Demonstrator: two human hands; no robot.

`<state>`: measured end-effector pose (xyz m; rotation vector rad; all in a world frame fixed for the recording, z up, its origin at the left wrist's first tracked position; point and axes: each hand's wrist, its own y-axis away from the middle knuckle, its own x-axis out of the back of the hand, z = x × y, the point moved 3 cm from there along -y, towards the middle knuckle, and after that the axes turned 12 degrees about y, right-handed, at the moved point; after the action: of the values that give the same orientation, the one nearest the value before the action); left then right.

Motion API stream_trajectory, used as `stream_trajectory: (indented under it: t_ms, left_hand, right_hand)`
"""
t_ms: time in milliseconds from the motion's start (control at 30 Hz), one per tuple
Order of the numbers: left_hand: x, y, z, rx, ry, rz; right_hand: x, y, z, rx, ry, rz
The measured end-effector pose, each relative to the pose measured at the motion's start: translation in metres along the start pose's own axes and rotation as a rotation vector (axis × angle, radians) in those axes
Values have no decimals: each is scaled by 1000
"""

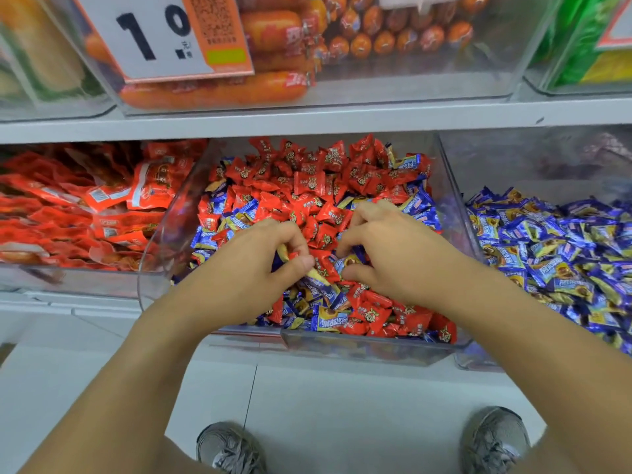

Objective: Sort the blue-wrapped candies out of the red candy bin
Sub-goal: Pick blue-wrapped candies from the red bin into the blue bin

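A clear plastic bin (pixel 369 350) in the middle of the shelf holds red-wrapped candies (pixel 307 183) mixed with several blue-wrapped candies (pixel 328 318). Both my hands are down in the pile near its middle. My left hand (pixel 260 265) curls its fingers and thumb round a few blue-and-yellow wrapped candies (pixel 316 277). My right hand (pixel 393 248) pinches a blue-wrapped candy (pixel 349 262) between thumb and forefinger. Much of the pile under my hands is hidden.
To the right stands a clear bin full of blue-wrapped candies (pixel 554 254). On the left is a bin of red snack packets (pixel 85 206). A grey shelf (pixel 342 118) above carries orange sausages and a price sign. My shoes (pixel 229 449) stand on pale floor tiles below.
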<state>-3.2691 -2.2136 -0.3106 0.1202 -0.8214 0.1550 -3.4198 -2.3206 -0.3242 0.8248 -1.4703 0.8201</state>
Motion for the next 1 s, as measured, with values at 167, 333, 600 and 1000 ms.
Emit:
stream_trajectory:
  t_ms: [167,333,600,1000]
  left_hand:
    - [2,1,2,39,83,89]
    - [7,0,4,54,130,166]
    - [12,1,8,88,186,182]
    - [-19,6,19,2,12,-97]
  right_hand:
    - [10,7,9,-63,-173,129]
    - [15,11,11,-84,-263,214]
    - [4,16,-20,50,-324,-127]
    - [-8,-4,-20,88,21,-115]
